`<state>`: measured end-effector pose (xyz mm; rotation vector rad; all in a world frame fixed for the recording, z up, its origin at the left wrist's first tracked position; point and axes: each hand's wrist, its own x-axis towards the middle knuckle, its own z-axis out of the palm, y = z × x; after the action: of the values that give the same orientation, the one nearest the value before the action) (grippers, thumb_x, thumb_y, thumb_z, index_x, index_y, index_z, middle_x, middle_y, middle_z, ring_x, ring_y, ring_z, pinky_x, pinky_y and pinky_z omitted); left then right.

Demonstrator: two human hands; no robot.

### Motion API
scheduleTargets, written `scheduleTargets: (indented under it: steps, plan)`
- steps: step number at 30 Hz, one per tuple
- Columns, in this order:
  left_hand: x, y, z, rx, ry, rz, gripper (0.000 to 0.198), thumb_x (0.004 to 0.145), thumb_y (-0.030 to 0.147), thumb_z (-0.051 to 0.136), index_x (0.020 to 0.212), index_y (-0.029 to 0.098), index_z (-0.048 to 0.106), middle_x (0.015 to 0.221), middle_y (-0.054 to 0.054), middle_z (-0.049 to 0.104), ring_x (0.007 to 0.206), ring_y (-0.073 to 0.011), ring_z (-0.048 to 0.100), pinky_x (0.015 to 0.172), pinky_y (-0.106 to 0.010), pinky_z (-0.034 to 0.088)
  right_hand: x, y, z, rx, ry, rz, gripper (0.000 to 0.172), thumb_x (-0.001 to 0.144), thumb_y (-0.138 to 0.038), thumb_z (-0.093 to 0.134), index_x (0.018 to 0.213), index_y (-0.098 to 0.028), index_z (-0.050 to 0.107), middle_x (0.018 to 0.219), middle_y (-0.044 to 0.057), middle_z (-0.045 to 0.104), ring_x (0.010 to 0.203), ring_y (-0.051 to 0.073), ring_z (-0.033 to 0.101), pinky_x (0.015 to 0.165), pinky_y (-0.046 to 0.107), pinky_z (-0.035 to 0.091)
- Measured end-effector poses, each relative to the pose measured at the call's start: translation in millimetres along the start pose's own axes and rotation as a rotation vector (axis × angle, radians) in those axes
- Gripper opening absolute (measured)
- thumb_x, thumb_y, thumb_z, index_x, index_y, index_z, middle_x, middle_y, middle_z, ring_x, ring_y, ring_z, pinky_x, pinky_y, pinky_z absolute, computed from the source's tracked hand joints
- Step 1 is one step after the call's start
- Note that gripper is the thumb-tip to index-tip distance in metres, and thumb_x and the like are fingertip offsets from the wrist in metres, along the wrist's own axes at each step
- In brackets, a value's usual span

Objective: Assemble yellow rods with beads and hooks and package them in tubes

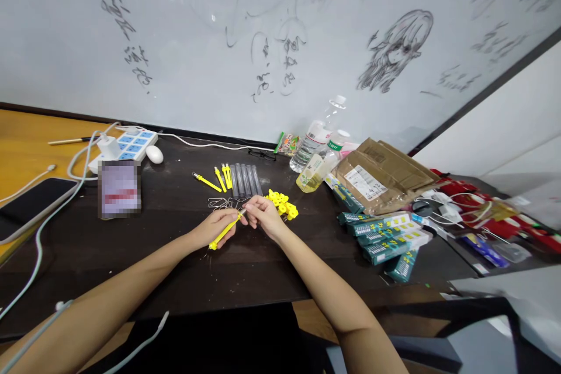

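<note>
My left hand (214,228) is closed around a slim yellow stick (225,232), which slants from lower left to upper right. At the stick's upper end, the fingers of my right hand (263,214) are pinched together; whatever small part they grip is hidden. Just beyond my hands lie thin wire loops (219,203) and a row of clear tubes (245,180). Several similar yellow sticks (225,175) with dark tips rest left of the tubes, one lying apart. A pile of small yellow pieces (284,204) sits beside my right hand.
Bottles (312,143), a snack packet (287,144) and glasses (262,155) stand or lie along the whiteboard. Green boxes (385,236) and a brown parcel (368,178) fill the right. A power strip (127,149), white cables and a phone (37,207) occupy the left.
</note>
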<state>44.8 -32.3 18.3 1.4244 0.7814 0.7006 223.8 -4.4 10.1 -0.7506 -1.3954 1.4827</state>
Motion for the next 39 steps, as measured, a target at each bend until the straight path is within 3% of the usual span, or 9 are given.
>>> scheduleTargets:
  steps: [6,10,15,19,22,24,27,32,39]
  plan:
    - [2,-1,2.5,0.049,0.062,0.052,0.032,0.087,0.050,0.046,0.090,0.018,0.046,0.052,0.008,0.049,0.028,-0.0044,0.041,0.028,-0.013,0.029,-1,3,1,-0.149,-0.010,0.007,0.032,0.072,-0.043,0.070,0.066,-0.016,0.054,0.043,-0.008,0.048,0.034,0.004,0.038,0.036,0.018,0.029]
    - [5,-6,-0.1,0.037,0.040,0.069,0.031,0.087,0.049,0.048,0.087,0.018,0.045,0.062,0.005,0.055,0.034,-0.0049,0.047,0.033,-0.015,0.034,-1,7,1,-0.222,-0.009,-0.006,0.031,0.074,-0.043,0.068,0.068,-0.016,0.055,0.045,-0.008,0.048,0.035,0.004,0.037,0.036,0.018,0.027]
    - [8,-13,-1.4,0.040,0.054,0.040,0.032,0.088,0.050,0.044,0.093,0.019,0.045,0.057,0.006,0.053,0.030,-0.0025,0.035,0.030,-0.013,0.022,0,8,1,-0.312,-0.010,-0.025,0.030,0.076,-0.044,0.065,0.072,-0.017,0.055,0.047,-0.007,0.047,0.037,0.005,0.038,0.038,0.019,0.029]
    - [10,-13,-2.8,0.037,0.145,0.048,0.032,0.088,0.048,0.044,0.097,0.018,0.049,0.048,0.009,0.045,0.030,-0.0026,0.029,0.031,-0.012,0.020,2,-7,-12,-0.519,0.154,-0.155,0.027,0.085,-0.043,0.052,0.084,-0.017,0.061,0.064,-0.001,0.056,0.054,0.010,0.050,0.050,0.023,0.039]
    - [11,-10,-3.8,-0.008,0.211,0.032,0.029,0.088,0.045,0.043,0.092,0.018,0.050,0.047,0.008,0.045,0.030,-0.0022,0.026,0.030,-0.012,0.017,4,-21,-33,-0.871,0.348,-0.319,0.022,0.088,-0.033,0.046,0.084,-0.018,0.062,0.081,0.005,0.060,0.075,0.016,0.054,0.068,0.027,0.042]
    - [10,-7,-4.1,-0.039,0.223,0.015,0.028,0.088,0.045,0.042,0.090,0.018,0.049,0.047,0.008,0.045,0.030,-0.0024,0.026,0.030,-0.012,0.016,5,-28,-48,-1.100,0.382,-0.346,0.018,0.086,-0.024,0.046,0.086,-0.018,0.063,0.082,0.005,0.059,0.081,0.018,0.052,0.074,0.030,0.041]
    - [10,-6,-4.1,-0.071,0.222,0.016,0.030,0.088,0.046,0.041,0.089,0.018,0.049,0.048,0.007,0.047,0.030,-0.0027,0.027,0.030,-0.012,0.017,6,-32,-61,-1.340,0.302,-0.302,0.017,0.083,-0.016,0.048,0.087,-0.019,0.064,0.088,0.007,0.058,0.087,0.021,0.050,0.079,0.032,0.040]
    - [10,-7,-3.5,-0.057,0.227,0.044,0.029,0.087,0.045,0.043,0.089,0.017,0.049,0.049,0.006,0.048,0.030,-0.0028,0.028,0.030,-0.012,0.018,4,-26,-62,-1.606,0.092,-0.196,0.020,0.078,-0.011,0.054,0.088,-0.022,0.068,0.093,0.008,0.055,0.088,0.022,0.045,0.075,0.033,0.036]
    - [8,-4,-1.8,-0.067,0.185,0.066,0.024,0.088,0.041,0.044,0.094,0.018,0.047,0.053,0.004,0.055,0.030,-0.0025,0.029,0.031,-0.013,0.019,5,-19,-66,-1.759,0.031,-0.140,0.016,0.080,-0.020,0.061,0.092,-0.025,0.070,0.097,0.009,0.053,0.090,0.023,0.043,0.071,0.033,0.032]
